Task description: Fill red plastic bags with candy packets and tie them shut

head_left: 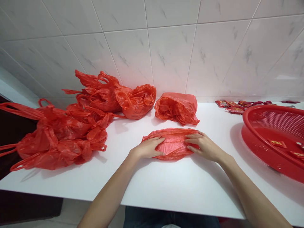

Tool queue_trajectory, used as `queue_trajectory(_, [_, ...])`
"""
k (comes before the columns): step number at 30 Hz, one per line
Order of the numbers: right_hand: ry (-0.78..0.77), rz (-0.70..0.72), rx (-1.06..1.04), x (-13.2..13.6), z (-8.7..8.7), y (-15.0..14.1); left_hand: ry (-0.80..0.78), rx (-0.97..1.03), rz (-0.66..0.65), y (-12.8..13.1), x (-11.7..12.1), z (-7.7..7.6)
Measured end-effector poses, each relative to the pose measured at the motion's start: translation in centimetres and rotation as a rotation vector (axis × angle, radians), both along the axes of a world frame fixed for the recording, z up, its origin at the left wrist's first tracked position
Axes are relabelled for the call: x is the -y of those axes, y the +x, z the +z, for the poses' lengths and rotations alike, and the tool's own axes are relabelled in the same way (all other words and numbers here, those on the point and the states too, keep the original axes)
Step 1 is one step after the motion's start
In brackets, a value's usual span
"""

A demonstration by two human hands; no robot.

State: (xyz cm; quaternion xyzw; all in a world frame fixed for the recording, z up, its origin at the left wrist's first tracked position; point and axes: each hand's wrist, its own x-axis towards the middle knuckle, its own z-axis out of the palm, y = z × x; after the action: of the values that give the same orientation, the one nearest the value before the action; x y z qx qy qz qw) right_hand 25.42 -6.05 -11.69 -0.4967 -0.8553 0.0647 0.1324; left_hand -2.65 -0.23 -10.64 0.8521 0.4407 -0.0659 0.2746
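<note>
A thin red plastic bag (173, 144) lies spread on the white table in front of me, its rim crumpled and its pinkish middle lit. Over the bag's left side rests my left hand (150, 148), fingers stretched out and thumb apart from them. At the right side my right hand (201, 145) touches the bag with its fingers extended and slightly spread. Neither hand is closed round the plastic. Just behind stands another red bag (177, 107), with crumpled red plastic showing at its mouth.
Several knotted or bunched red bags (64, 136) pile up at the left, reaching back to the tiled wall (171, 57). On the right is a red perforated basket (254, 148) with a few small packets inside. More red packets (235, 106) lie behind it on the white table (166, 186).
</note>
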Motion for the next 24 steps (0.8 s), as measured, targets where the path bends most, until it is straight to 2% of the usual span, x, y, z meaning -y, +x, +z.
queue_trajectory(9, [-0.087, 0.041, 0.013, -0.2, -0.2, 0.0, 0.035, -0.006, 0.045, -0.1, -0.1, 0.2])
queue_trajectory(14, [-0.110, 0.019, 0.030, 0.1, 0.1, 0.1, 0.028, 0.002, 0.015, -0.1, 0.1, 0.3])
queue_trajectory(17, [-0.067, 0.000, 0.029, 0.3, 0.3, 0.0, 0.054, 0.017, -0.019, 0.2, 0.4, 0.6])
queue_trajectory(21, [0.044, -0.031, -0.025, 0.5, 0.4, -0.3, 0.176, 0.157, -0.065, 0.9, 0.9, 1.2])
queue_trajectory(24, [0.099, -0.047, -0.043, 0.4, 0.2, -0.8, 0.283, 0.190, -0.034, 1.6, 1.3, 1.3])
